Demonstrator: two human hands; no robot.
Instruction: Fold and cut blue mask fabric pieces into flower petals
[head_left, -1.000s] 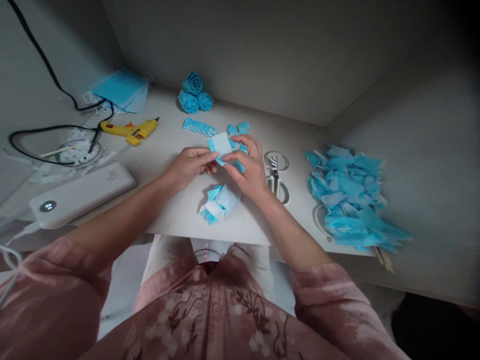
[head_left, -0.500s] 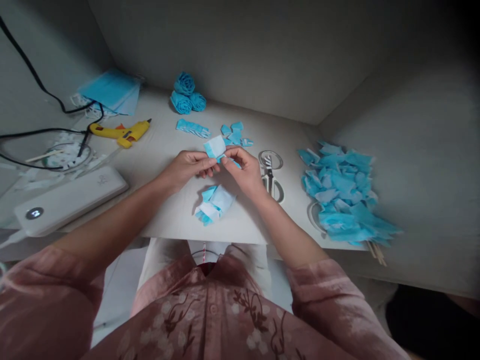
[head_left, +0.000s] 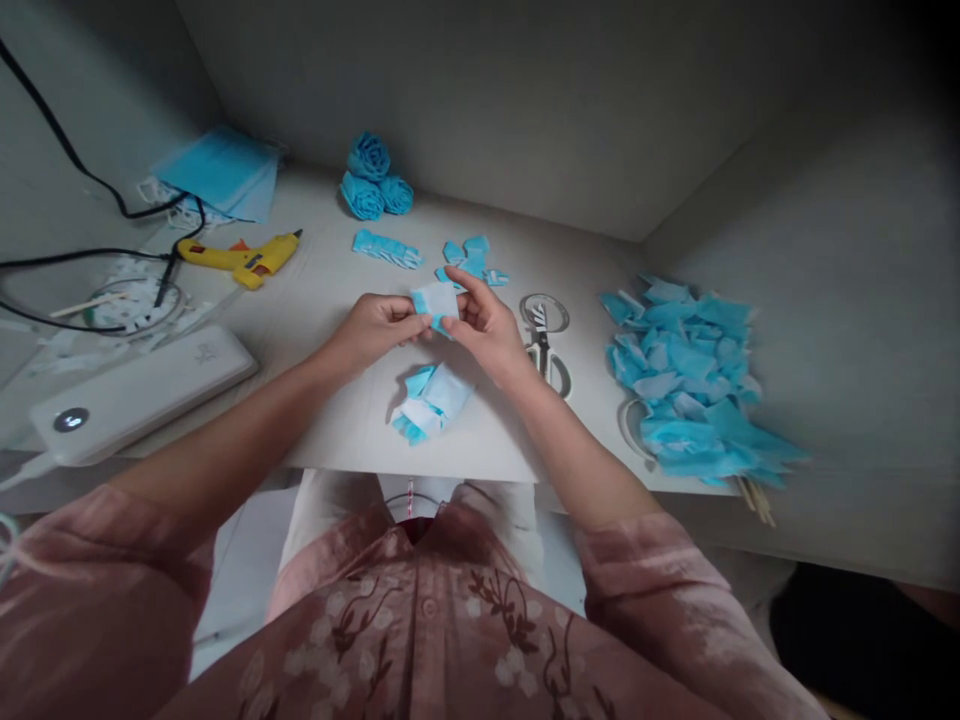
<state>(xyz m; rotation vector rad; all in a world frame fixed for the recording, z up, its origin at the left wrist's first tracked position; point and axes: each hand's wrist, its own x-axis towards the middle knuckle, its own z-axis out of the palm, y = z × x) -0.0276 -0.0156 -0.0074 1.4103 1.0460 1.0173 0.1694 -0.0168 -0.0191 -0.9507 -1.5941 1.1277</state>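
Note:
Between my two hands is a small blue-and-white piece of mask fabric [head_left: 436, 299], white side mostly facing me. My left hand [head_left: 379, 328] pinches its left edge. My right hand [head_left: 484, 322] grips the lower right part with the thumb, its index finger lifted away. Just below, a small pile of cut fabric pieces [head_left: 433, 402] lies on the table. Beyond my hands lie a pleated blue strip [head_left: 387, 249] and several folded blue pieces [head_left: 474, 258], partly covered by my right fingers. Scissors [head_left: 546, 362] rest beside my right wrist.
Three blue fabric roses [head_left: 369, 180] sit by the back wall. At left are a stack of face masks [head_left: 217, 172], a yellow glue gun [head_left: 251, 260], black cables, white scraps and a white power bank [head_left: 142, 395]. A blue fabric heap [head_left: 682, 370] with sticks [head_left: 756, 500] lies right.
The fabric piece has turned slightly and sits a little further right between my hands. My right index finger has lifted up from it. The view has shifted slightly.

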